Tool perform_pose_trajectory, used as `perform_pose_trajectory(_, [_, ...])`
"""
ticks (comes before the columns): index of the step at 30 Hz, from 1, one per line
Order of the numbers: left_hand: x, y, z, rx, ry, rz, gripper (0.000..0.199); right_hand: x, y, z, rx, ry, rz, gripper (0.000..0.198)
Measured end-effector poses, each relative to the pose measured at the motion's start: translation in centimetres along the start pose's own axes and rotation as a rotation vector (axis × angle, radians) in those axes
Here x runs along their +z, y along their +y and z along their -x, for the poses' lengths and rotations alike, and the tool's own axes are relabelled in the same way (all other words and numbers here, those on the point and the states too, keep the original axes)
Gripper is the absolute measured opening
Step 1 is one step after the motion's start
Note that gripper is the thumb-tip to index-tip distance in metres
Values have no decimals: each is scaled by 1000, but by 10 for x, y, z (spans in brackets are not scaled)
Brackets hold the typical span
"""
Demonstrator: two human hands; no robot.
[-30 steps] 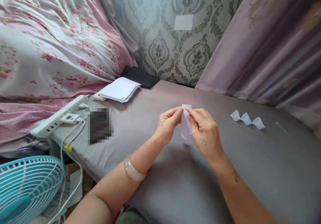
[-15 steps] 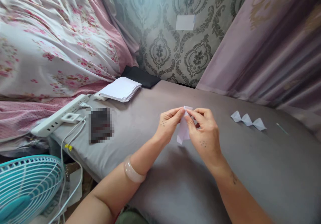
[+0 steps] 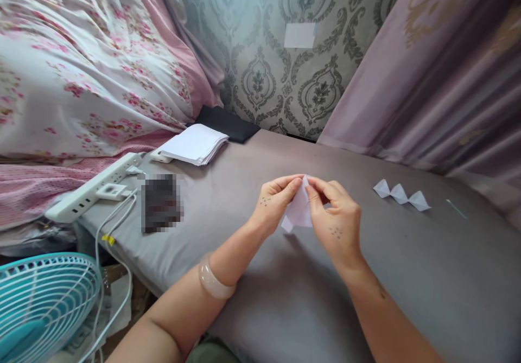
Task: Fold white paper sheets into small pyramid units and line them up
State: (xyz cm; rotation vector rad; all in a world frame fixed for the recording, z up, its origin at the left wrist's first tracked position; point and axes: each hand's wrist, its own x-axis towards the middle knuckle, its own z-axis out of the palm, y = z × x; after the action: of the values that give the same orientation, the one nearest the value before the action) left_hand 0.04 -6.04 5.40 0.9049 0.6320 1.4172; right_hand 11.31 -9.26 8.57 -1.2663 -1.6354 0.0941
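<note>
A folded piece of white paper (image 3: 300,210) is held up between my two hands, above the grey cloth-covered surface (image 3: 252,298). My left hand (image 3: 277,203) pinches its upper left edge between thumb and fingers. On the other side, my right hand (image 3: 336,216) grips the upper right edge, thumb toward me. The paper comes to a point at the top, and its lower part hangs between the hands; the fingers hide some of it. Off to the right lie folded white paper pieces (image 3: 399,193) in a row.
A stack of white paper (image 3: 194,143) lies at the back left by a black flat item (image 3: 230,124). Nearer are a white power strip (image 3: 93,186) with cables and a blurred dark object (image 3: 160,203). A turquoise fan (image 3: 44,303) stands lower left. A thin stick (image 3: 456,208) lies far right.
The paper between my hands has opened out wider, and its top now forms a point. My right hand has shifted slightly to the right and down.
</note>
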Motion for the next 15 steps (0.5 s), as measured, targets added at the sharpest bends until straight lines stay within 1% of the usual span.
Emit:
perform_pose_trajectory(2, [1, 2, 0, -7, 6, 13, 26, 0, -2, -1, 55, -15, -82, 21])
perform_pose_trajectory(5, [3, 7, 3, -22, 14, -12, 28, 0, -3, -2, 179, -48, -220, 20])
perform_pose_trajectory(8, [6, 12, 6, -31, 16, -46, 28, -1, -3, -4, 282, -89, -300, 21])
perform_pose_trajectory(11, [7, 14, 8, -15, 20, -63, 27, -2, -3, -5, 325, -121, -322, 22])
perform_pose_trajectory(15, [6, 13, 8, 8, 21, -74, 26, -3, -3, -5, 329, -128, -307, 23])
